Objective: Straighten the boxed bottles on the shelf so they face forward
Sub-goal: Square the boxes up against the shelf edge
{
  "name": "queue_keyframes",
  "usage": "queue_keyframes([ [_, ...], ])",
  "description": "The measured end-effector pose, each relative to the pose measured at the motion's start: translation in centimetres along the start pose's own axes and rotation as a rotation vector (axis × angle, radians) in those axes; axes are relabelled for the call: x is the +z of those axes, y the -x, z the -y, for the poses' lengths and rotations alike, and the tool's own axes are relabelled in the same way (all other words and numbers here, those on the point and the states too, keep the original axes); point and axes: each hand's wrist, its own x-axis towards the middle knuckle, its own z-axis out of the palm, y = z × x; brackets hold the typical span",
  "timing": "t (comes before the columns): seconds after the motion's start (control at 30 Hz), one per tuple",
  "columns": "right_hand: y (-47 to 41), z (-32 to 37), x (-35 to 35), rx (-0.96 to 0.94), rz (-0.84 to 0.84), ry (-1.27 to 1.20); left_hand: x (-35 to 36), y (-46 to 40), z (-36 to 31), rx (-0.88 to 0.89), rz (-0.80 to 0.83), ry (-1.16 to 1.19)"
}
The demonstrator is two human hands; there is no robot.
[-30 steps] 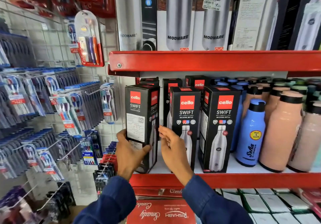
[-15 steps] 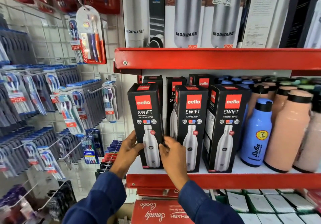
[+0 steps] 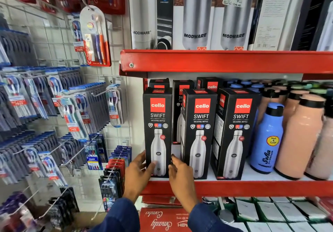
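Note:
Three black Cello Swift bottle boxes stand in a front row on the red shelf (image 3: pixel 252 186). The leftmost box (image 3: pixel 157 123) faces forward, its logo and bottle picture toward me. My left hand (image 3: pixel 137 172) presses its lower left edge with the thumb across the front. My right hand (image 3: pixel 180 176) holds its lower right edge, fingers in the gap beside the middle box (image 3: pixel 200 132). The right box (image 3: pixel 237 134) is turned slightly, showing its left side. More Cello boxes (image 3: pixel 210 86) stand behind the row.
A blue Sola bottle (image 3: pixel 266 140) and peach bottles (image 3: pixel 302 138) crowd the shelf to the right. Modware bottle boxes (image 3: pixel 195 15) fill the shelf above. Toothbrush packs (image 3: pixel 72 114) hang on a wire grid at left. Red cartons (image 3: pixel 158 219) and white boxes lie below.
The leftmost box was turned sideways, showing its side panel; both hands rotated it so its front faces forward and slid lower along its edges.

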Motion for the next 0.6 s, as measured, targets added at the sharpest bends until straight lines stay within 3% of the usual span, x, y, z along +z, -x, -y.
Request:
queue_keyframes([
  [0.23, 1.0, -0.1, 0.3, 0.009, 0.043, 0.049, 0.4, 1.4, 0.5, 0.013, -0.111, -0.141],
  [0.6, 2.7, 0.1, -0.2, -0.005, 0.063, 0.069, -0.4, 3.2, 0.2, 0.062, -0.11, -0.237],
])
